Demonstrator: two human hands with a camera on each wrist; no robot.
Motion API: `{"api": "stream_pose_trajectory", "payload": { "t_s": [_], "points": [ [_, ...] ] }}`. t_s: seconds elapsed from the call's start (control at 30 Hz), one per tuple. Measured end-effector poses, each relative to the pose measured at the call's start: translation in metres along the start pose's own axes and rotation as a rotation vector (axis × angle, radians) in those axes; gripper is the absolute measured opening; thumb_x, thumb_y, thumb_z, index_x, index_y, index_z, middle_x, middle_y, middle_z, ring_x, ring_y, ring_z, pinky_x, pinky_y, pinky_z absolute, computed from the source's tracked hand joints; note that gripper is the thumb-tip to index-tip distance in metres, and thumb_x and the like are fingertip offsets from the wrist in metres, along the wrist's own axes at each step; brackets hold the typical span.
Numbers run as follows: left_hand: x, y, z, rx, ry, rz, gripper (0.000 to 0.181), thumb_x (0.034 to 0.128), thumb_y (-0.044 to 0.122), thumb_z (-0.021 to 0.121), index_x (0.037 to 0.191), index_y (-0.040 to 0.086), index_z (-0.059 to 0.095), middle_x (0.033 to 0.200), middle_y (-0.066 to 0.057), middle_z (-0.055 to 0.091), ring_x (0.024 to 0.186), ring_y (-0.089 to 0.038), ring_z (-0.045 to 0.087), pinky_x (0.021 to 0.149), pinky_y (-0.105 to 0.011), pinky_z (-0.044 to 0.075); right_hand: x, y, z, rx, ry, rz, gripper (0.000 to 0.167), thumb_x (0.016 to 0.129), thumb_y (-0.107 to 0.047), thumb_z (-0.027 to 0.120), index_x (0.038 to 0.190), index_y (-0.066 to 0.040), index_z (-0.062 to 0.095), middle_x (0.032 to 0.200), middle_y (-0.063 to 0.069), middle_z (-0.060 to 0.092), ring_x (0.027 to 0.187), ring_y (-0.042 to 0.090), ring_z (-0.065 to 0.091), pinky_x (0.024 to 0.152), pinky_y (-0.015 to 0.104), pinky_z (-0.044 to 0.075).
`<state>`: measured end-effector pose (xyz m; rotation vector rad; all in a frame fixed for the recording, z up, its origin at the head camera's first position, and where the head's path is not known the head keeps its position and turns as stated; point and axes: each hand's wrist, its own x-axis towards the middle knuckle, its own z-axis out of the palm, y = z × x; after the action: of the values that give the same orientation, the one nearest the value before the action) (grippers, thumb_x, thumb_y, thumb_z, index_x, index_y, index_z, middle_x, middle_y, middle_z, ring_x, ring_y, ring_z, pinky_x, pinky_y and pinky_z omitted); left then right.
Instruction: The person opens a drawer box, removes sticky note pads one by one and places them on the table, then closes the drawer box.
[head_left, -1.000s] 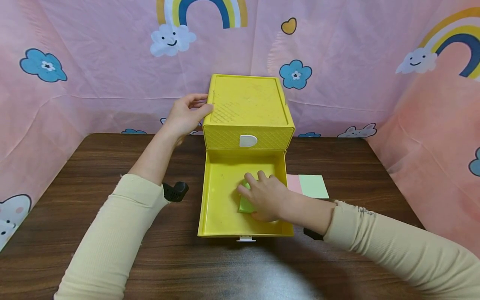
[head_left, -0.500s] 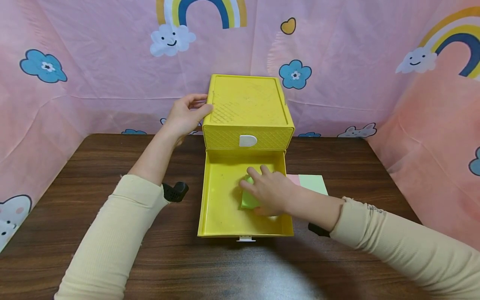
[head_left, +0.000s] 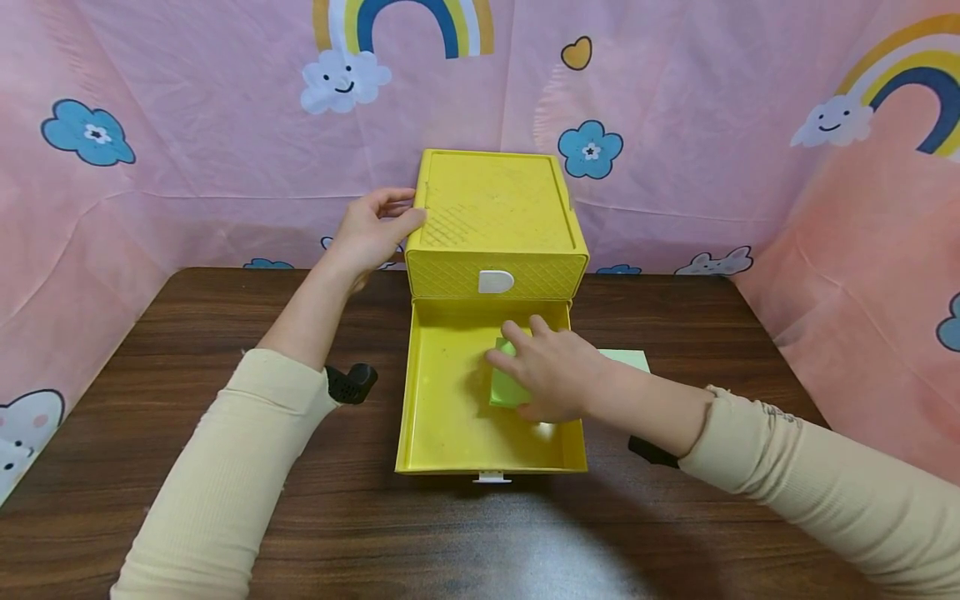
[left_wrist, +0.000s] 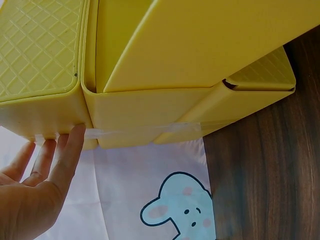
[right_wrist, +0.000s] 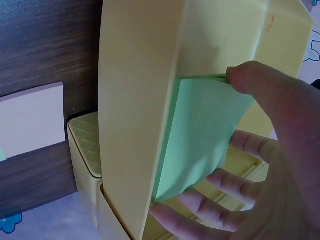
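A yellow box stands at the back with a drawer pulled out below its upper front. My left hand rests on the box's left side, thumb at the top edge; the left wrist view shows the fingertips of that hand against the yellow wall. Inside the drawer my right hand holds a green pad of paper between thumb and fingers. In the right wrist view, the pad lies along the drawer's side wall, with the hand around its edges.
Right of the drawer on the dark wooden table lies a pale green sheet, partly behind the right arm. A pink pad shows there in the right wrist view. Pink patterned cloth stands behind the table and along both sides.
My right hand and the green pad have moved right and toward the back of the drawer, nearer its right wall. My left hand has stayed on the box.
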<state>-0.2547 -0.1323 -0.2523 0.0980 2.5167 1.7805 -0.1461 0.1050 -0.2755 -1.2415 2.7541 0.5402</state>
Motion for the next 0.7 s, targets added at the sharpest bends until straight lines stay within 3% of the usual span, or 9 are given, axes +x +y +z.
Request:
{"api": "stream_pose_trajectory", "payload": {
  "t_s": [0.7],
  "points": [
    [0.000,0.001,0.000,0.016,0.002,-0.008,0.052,0.0909,0.032,0.055,0.139,0.018,0.041,0.136,-0.006,0.043,0.118,-0.021,0.047,0.088,-0.037,0.050,-0.016,0.022,-0.012,0.000,0.105,-0.009,0.063,0.072,-0.047,0.071,0.122,-0.016,0.050,0.107,0.011,0.047,0.085,0.031,0.050,0.048,0.031,0.048]
  ]
}}
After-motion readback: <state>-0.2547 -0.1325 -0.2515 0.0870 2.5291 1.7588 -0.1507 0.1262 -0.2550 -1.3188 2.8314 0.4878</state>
